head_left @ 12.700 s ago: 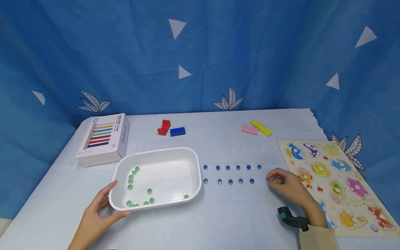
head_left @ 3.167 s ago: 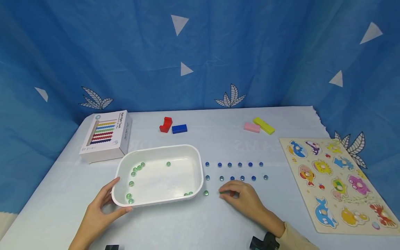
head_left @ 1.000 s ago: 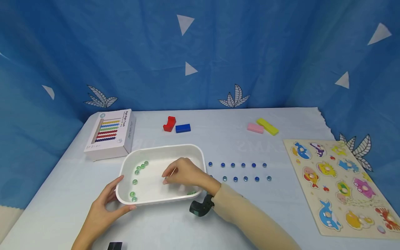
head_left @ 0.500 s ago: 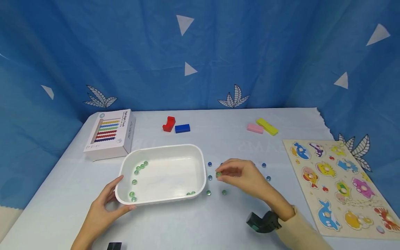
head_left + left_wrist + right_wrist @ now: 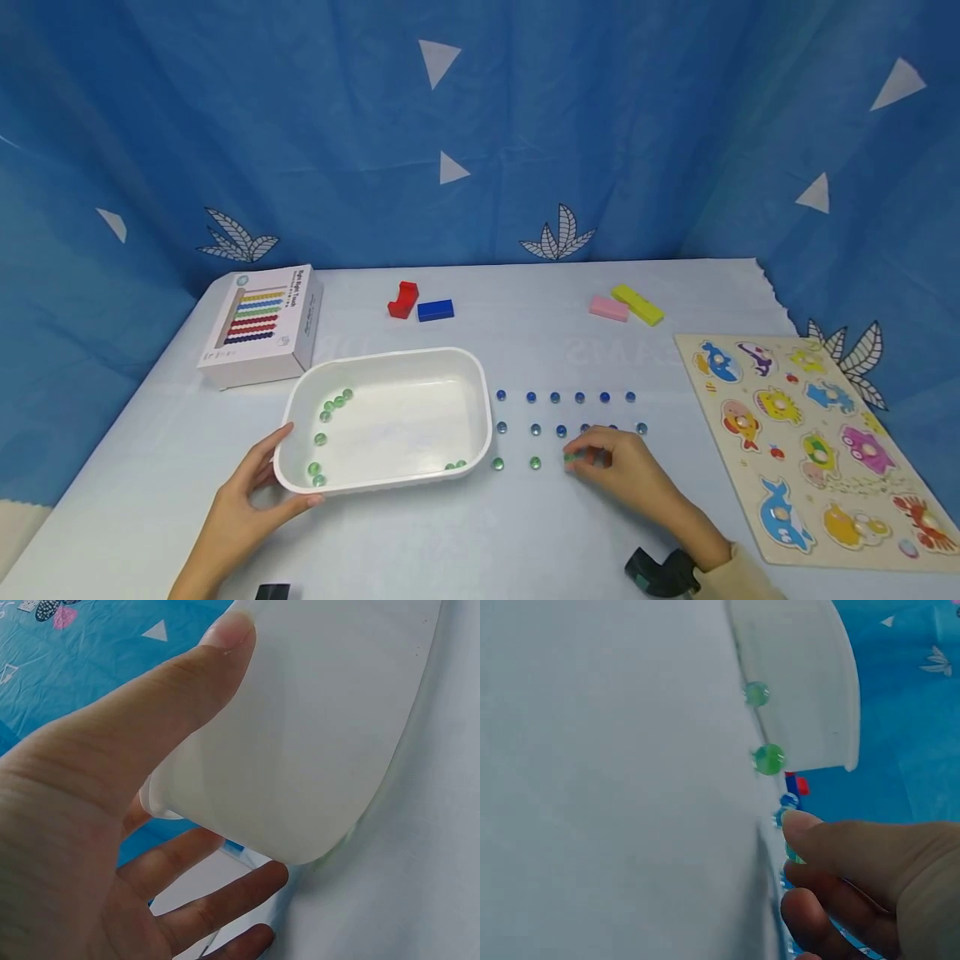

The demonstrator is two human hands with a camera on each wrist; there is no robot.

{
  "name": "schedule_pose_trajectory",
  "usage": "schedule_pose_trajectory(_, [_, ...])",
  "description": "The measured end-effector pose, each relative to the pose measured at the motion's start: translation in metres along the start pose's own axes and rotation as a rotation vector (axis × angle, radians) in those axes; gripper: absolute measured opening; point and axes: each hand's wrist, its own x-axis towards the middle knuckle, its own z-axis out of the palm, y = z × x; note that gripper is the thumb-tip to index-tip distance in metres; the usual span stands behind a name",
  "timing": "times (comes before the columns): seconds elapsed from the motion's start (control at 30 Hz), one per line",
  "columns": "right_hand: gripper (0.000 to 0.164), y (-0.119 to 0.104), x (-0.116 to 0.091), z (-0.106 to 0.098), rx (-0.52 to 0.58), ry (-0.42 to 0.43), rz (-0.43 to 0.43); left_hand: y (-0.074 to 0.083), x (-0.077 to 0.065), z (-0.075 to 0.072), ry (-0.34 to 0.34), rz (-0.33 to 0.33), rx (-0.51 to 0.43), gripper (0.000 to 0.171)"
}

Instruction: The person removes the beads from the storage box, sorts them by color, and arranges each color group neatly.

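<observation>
On the white cloth-covered counter [image 5: 420, 550], a flat beige puzzle board with colourful sea animals [image 5: 802, 425] lay at the right. A glossy white rectangular tray with rounded corners [image 5: 405, 425] sat left of centre, gripped at its left end by the left hand [image 5: 243, 504]. The right hand [image 5: 622, 468] pinched a translucent green marble [image 5: 569, 457] right of two loose green marbles [image 5: 535, 462], near two rows of round blue marbles [image 5: 555, 397].

Person wears beige R sleeve [image 5: 738, 582], blk angular R-wrist unit [image 5: 666, 575], sm blk block [image 5: 272, 592] at L.
</observation>
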Motion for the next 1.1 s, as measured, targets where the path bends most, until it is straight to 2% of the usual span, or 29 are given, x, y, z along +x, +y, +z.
schedule_pose_trajectory(0.33, [0.018, 0.0011, -0.0007, 0.0103, -0.020, 0.040, 0.010, 0.0004, 0.0002, 0.0002, 0.000, -0.010, 0.005, 0.091])
schedule_pose_trajectory(0.6, [0.019, 0.0010, -0.0012, 0.0094, -0.007, 0.001, 0.003, 0.0002, 0.0008, 0.0005, 0.004, -0.002, 0.008, 0.091])
schedule_pose_trajectory(1.1, [0.017, 0.0024, -0.0013, 0.0111, -0.019, -0.001, 0.006, -0.0005, 0.0002, 0.0014, 0.013, 0.018, -0.002, 0.091])
